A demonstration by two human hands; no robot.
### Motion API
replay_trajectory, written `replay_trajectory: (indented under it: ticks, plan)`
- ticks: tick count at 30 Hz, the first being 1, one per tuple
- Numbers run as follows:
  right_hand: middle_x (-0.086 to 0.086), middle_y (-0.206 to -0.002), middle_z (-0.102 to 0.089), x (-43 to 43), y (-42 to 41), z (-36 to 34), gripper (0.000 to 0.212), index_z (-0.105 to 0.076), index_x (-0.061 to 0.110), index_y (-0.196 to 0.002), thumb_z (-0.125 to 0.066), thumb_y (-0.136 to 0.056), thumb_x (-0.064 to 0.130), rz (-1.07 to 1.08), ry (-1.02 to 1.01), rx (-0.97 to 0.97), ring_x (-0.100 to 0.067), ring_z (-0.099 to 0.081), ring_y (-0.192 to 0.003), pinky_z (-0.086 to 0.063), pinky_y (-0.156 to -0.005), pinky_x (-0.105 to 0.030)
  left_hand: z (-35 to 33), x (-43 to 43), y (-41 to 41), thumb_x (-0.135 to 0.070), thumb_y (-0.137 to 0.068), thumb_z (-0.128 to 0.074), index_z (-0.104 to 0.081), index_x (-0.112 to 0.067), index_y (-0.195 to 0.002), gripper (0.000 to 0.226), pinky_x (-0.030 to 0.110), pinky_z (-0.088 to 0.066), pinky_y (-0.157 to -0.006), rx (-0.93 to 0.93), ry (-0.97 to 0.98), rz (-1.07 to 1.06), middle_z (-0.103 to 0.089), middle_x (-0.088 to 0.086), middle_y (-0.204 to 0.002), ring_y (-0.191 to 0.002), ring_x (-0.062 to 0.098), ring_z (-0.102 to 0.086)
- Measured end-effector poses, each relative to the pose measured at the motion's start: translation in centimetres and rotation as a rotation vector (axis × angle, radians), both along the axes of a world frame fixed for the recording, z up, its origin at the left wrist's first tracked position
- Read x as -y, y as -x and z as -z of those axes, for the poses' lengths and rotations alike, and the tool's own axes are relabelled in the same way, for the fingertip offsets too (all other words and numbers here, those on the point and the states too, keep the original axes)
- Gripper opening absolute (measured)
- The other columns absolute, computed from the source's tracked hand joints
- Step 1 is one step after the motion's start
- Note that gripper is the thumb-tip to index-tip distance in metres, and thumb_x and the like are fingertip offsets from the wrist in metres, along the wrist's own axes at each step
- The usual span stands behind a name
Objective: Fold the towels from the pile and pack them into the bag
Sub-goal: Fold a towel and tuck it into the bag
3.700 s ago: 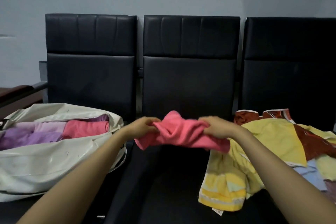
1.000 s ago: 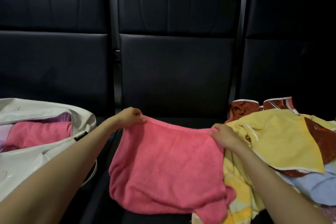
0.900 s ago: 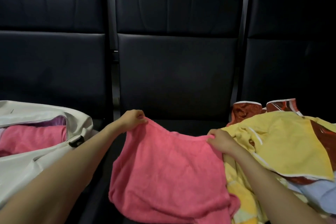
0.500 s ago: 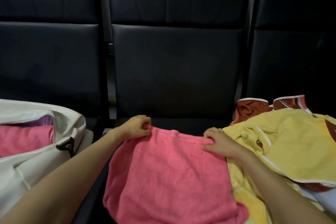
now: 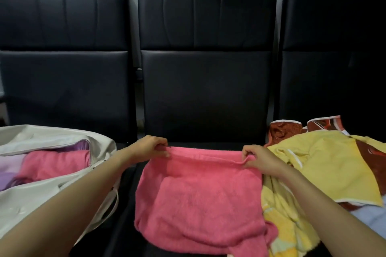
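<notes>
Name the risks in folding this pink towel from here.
1. The pink towel lies rumpled, its near right corner bunched against the yellow towel pile; a fold now may come out lumpy or drag the pile along.
2. The left hand and right hand only pinch the far corners, so one could slip.
3. The bag already holds towels, so the fit may be tight.

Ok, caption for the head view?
Left hand and right hand pinch pink towel on seat, between white bag and towel pile.

We see our left hand (image 5: 149, 148) and right hand (image 5: 262, 159) bare, and both forearms (image 5: 79, 198) bare to the frame's edge.
</notes>
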State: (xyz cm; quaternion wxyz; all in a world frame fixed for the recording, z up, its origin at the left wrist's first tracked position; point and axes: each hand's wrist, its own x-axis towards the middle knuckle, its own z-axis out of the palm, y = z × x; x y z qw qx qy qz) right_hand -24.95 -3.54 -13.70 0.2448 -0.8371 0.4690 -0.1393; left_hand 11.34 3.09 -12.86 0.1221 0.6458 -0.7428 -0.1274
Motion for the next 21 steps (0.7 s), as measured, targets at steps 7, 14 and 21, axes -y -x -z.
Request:
replay_trajectory:
  ticks: [7, 14, 21]
  plan:
    - [0.005, -0.076, -0.061, -5.2, 1.7, -10.0, 0.025, -0.056, 0.022, -0.070, -0.078, -0.075, 0.013, 0.072, 0.182, 0.097, -0.012, -0.057, -0.074, -0.043, -0.060, -0.021, -10.1, -7.2, 1.6, -0.037, -0.085, -0.070, -0.050, -0.034, -0.070, 0.025, 0.013, -0.036, -0.059, 0.002, 0.138, -0.010, -0.051, -0.013, -0.066, -0.061, -0.001, -0.050]
    - [0.005, -0.081, -0.063, -9.9, 3.5, -19.1, 0.013, -0.063, 0.019, -0.075, -0.072, -0.083, 0.014, 0.171, 0.408, 0.296, -0.010, -0.059, -0.081, -0.039, -0.060, -0.020, -19.6, -11.9, 2.4, -0.033, -0.088, -0.067, -0.047, -0.032, -0.070, 0.027, 0.013, -0.036, -0.062, 0.118, 0.316, 0.019, -0.047, -0.007, -0.074, -0.066, 0.002, -0.046]
    - [0.002, -0.085, -0.059, -14.5, 4.7, -24.8, 0.006, -0.061, 0.013, -0.086, -0.063, -0.091, 0.017, 0.183, 0.701, 0.437, -0.013, -0.055, -0.078, -0.038, -0.066, -0.023, -25.1, -16.1, 3.5, -0.020, -0.089, -0.067, -0.064, -0.018, -0.080, 0.009, 0.020, -0.041, -0.063, -0.300, 0.639, -0.118, -0.060, -0.002, -0.074, -0.067, 0.005, -0.052]
